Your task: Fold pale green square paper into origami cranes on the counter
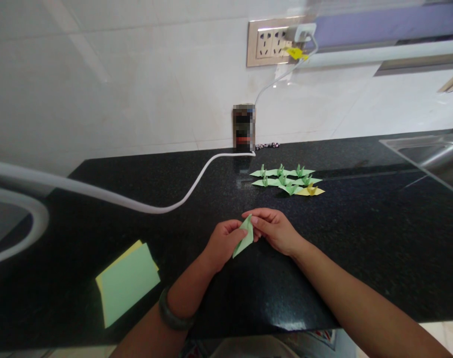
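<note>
A small piece of folded green paper (244, 242), long and pointed at its lower end, is held between both hands above the black counter. My left hand (223, 244) pinches it from the left, with the thumb lying across its face. At its upper right edge, my right hand (274, 229) grips the paper between thumb and fingers; some of those fingertips are hidden behind it. Beyond the hands stand several green paper cranes (282, 180) in close rows, along with one yellow paper crane (311, 191) at the front right.
Green and yellow paper sheets (129, 286) lie stacked at the left. A white cable (155, 209) curves across the black counter (196, 223) to a phone (244, 127) leaning on the wall. A sink (435, 154) is at the far right, a wall socket (271, 44) above.
</note>
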### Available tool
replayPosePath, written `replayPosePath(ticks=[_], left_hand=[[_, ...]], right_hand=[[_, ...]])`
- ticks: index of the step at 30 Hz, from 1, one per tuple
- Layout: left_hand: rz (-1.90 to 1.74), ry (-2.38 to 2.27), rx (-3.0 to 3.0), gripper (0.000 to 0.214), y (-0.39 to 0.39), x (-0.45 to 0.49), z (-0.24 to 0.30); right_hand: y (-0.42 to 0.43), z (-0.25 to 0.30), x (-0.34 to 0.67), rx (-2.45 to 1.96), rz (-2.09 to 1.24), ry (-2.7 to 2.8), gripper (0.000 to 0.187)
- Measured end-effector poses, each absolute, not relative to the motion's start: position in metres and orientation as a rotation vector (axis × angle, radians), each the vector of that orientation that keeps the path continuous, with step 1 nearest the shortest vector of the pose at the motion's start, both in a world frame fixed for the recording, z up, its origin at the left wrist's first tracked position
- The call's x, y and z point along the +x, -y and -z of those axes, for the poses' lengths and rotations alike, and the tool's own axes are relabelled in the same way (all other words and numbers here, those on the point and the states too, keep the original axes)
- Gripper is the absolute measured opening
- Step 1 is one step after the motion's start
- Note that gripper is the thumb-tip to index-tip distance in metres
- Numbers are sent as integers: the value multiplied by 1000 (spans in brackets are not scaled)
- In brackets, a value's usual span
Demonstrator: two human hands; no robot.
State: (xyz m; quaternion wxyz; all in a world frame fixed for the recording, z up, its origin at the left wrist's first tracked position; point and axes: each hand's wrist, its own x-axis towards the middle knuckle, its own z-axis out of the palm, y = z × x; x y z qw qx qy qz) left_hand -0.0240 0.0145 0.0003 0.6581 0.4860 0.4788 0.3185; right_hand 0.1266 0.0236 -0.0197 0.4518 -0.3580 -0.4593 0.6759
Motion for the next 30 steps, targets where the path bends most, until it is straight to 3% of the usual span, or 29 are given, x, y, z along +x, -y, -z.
replayPosePath(ticks=[9,30], left_hand=[[-670,-997,1232,31,-15,-24,0],[-636,-1017,1244,36,-14,-25,-2]], right_hand=[[-23,21,126,-829,-1709,1110,18],[-24,20,127,-839,-1696,1086,14]])
